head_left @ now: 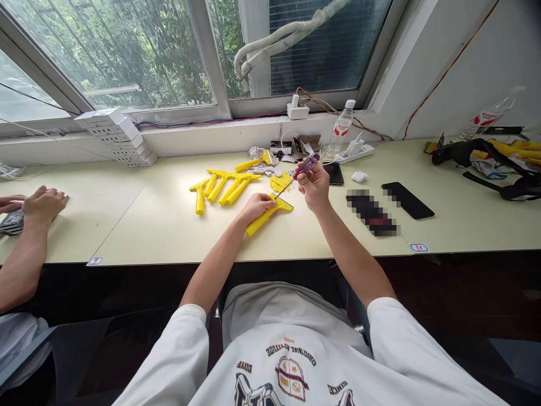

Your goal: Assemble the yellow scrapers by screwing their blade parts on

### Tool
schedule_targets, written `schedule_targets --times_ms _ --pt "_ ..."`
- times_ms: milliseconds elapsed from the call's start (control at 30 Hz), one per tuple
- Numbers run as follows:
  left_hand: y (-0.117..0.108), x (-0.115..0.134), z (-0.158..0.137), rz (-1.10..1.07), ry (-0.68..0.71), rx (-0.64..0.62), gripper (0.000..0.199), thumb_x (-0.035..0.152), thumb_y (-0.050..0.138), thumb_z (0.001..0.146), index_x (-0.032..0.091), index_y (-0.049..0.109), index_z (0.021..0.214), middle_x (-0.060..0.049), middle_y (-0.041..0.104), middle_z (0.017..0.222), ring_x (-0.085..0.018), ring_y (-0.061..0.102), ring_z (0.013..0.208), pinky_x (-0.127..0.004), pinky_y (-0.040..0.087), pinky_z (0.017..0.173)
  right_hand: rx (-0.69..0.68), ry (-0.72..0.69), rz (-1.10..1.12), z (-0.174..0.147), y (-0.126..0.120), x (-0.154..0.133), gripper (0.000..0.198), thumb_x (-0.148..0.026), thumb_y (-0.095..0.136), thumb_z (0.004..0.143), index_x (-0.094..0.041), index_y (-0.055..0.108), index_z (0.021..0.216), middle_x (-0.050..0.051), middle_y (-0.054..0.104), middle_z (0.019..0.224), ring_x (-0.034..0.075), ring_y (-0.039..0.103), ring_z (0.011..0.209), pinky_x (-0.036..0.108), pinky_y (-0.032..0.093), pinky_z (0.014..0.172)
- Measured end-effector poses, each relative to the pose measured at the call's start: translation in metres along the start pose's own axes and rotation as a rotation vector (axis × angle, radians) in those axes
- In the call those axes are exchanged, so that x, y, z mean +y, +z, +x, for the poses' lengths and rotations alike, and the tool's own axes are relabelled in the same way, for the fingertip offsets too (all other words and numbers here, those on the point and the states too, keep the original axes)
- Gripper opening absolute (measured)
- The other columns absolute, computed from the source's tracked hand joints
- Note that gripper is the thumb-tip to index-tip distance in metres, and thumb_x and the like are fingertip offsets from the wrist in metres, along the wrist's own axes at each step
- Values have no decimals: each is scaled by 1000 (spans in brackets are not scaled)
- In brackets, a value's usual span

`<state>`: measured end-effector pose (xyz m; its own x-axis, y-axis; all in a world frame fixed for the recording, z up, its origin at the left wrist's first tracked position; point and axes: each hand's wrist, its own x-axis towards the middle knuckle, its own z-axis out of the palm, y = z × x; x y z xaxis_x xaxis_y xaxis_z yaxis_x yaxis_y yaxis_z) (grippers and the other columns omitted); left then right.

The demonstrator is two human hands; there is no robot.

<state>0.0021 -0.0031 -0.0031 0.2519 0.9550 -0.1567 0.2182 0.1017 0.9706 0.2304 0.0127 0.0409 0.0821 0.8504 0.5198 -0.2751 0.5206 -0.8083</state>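
My left hand [256, 207] is closed on a yellow scraper [259, 224] lying slanted on the table, its wide head pointing to the right. In my right hand [315, 185] is a screwdriver [309, 163] with a see-through purple-red handle, held tilted. Its thin shaft runs down to the scraper's head near my left fingertips; whether the tip sits in a screw is too small to tell. Beyond my left hand several yellow scraper handles [228, 183] lie in a row. Small yellow plates [280, 182] are heaped past the screwdriver, and another scraper with a blade [255, 162] lies behind.
A water bottle [340, 128], power strip [358, 151], black phone [333, 173] and white earphone case [359, 176] stand or lie at the back right. A black flat object [408, 200] lies further right. On the left are a co-worker's hands [44, 206] and stacked white boxes [116, 135].
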Motion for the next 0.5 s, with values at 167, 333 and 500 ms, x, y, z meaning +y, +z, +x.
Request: schedule_targets --times_ms 167,333,500 --pt "2 5 -4 -34 -20 -5 23 33 89 83 18 74 91 -8 83 89 -25 82 85 -33 61 76 28 -20 5 0 2 5 69 -78 101 69 -28 71 105 -1 71 89 10 58 62 22 39 46" --pt "3 8 -4 -37 -31 3 25 34 91 81 18 73 89 -8 82 88 -24 80 82 -32 60 75 44 -44 -48 -2 2 3 72 -84 96 72 -27 66 104 -2 65 86 11 60 64 23 46 52" --pt "2 3 -3 -26 5 27 24 34 93 79 18 76 88 -8 82 87 -23 78 78 -33 60 73 63 -11 -51 -3 4 -1 80 -89 97 65 -27 65 105 -2 64 84 10 57 61 24 44 49"
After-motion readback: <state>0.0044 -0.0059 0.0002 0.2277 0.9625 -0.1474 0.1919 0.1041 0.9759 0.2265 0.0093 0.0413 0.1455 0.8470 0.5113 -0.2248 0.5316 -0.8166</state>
